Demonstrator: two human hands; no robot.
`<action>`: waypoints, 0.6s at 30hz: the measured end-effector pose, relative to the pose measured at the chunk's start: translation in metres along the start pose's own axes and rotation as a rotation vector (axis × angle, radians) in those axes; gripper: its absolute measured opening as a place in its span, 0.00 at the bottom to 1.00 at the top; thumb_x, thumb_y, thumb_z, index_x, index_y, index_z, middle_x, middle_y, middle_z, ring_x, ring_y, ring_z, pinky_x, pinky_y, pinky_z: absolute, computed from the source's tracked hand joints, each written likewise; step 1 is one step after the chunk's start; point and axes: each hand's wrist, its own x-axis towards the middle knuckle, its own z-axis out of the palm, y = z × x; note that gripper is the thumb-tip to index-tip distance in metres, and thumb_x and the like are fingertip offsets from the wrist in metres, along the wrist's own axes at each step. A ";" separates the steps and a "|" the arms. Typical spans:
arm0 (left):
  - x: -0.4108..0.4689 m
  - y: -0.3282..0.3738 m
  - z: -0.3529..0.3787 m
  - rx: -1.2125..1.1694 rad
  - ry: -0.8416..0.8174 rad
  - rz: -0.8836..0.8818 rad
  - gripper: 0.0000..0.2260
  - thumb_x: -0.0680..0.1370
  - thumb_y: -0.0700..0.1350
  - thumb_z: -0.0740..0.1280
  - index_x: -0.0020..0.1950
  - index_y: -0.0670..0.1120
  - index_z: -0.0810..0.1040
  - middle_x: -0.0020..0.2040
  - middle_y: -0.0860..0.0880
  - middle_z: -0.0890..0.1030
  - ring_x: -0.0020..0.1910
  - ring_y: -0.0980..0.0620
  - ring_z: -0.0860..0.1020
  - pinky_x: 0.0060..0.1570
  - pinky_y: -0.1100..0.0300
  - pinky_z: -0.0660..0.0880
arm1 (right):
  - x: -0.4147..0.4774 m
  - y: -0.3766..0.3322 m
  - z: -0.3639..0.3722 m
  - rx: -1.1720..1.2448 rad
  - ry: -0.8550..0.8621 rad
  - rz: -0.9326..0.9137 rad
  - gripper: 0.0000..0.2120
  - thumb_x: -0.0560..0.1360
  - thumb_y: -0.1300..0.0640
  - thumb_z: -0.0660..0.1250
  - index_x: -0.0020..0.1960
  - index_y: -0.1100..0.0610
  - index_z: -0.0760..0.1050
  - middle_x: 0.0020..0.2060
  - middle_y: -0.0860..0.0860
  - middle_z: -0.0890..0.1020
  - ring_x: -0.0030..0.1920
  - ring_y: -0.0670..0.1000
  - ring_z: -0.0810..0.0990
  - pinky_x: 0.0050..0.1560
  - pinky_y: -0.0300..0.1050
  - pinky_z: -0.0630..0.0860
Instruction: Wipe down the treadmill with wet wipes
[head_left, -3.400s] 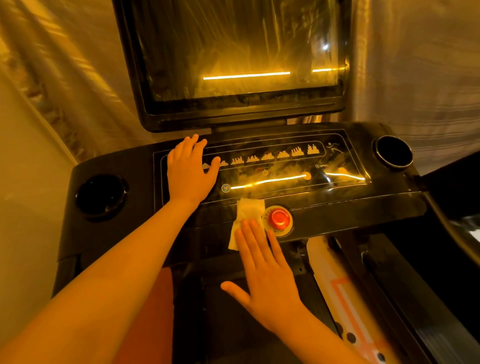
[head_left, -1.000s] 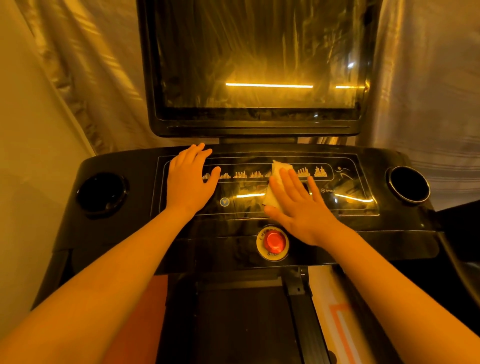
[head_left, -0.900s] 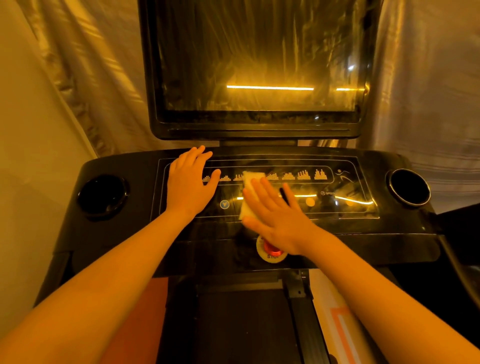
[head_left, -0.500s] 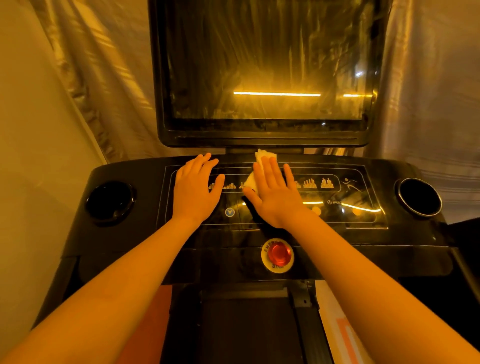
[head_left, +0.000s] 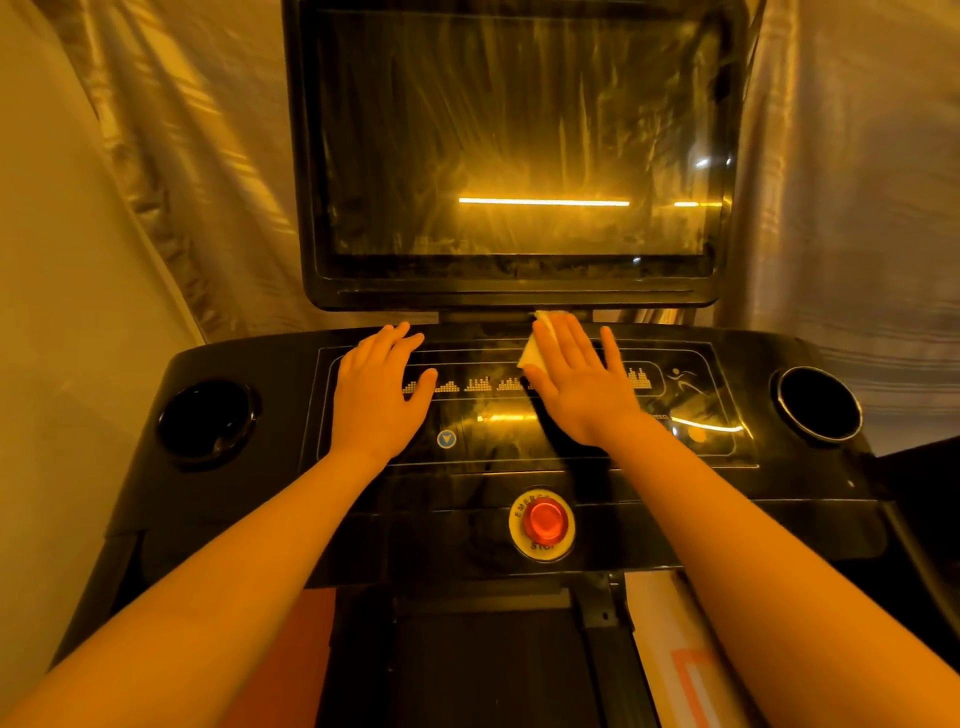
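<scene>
— What has changed over the last few seconds?

— The right hand (head_left: 582, 384) has carried the wet wipe (head_left: 531, 356) up from beside the red stop button (head_left: 543, 521), across the control panel (head_left: 483, 441), to the back edge of the treadmill (head_left: 270, 358) console, right under the screen (head_left: 519, 145). The left hand (head_left: 376, 395) has stayed where it was.

— Take me across from the left.

— First comes the left cup holder (head_left: 208, 421). Next is the left hand, lying flat on the left part of the panel with its fingers (head_left: 395, 338) straight, holding nothing and probably just bracing. Well apart from it, near the middle, is the wipe, pinned to the console under the right hand's flat, spread fingers (head_left: 574, 338). They press it down and do not curl round it.

— How does the wipe lie?

— Its long axis runs away from the person, roughly in line with the fingers. One corner pokes out past the fingertips, and an edge shows on the left of the index finger. I cannot tell how much of it sits under the palm.

— So what does the next stroke depend on?

— The wipe sits forward and to the left under the hand, so I think a pull back or a sweep right towards the right cup holder (head_left: 815, 402) would drag it along. The right hand is nearer to that side.
</scene>
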 end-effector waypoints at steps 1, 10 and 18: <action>0.000 0.000 0.000 0.003 0.000 0.001 0.21 0.80 0.52 0.63 0.72 0.48 0.71 0.74 0.48 0.68 0.75 0.48 0.62 0.73 0.49 0.57 | -0.003 0.010 -0.001 0.010 -0.004 0.020 0.30 0.81 0.41 0.38 0.78 0.51 0.33 0.78 0.51 0.37 0.77 0.50 0.34 0.75 0.57 0.33; 0.000 0.002 0.001 0.023 0.006 -0.005 0.22 0.80 0.54 0.64 0.72 0.48 0.71 0.74 0.48 0.68 0.75 0.48 0.62 0.73 0.51 0.56 | -0.021 0.041 0.004 0.039 -0.016 0.126 0.32 0.80 0.41 0.37 0.79 0.54 0.35 0.77 0.54 0.34 0.76 0.54 0.31 0.74 0.60 0.32; 0.000 0.001 0.000 0.016 0.000 0.006 0.22 0.80 0.53 0.65 0.72 0.47 0.70 0.74 0.48 0.68 0.75 0.48 0.62 0.73 0.49 0.56 | -0.041 0.021 0.016 0.028 0.044 -0.079 0.40 0.64 0.32 0.15 0.73 0.46 0.29 0.76 0.47 0.35 0.75 0.46 0.31 0.73 0.54 0.28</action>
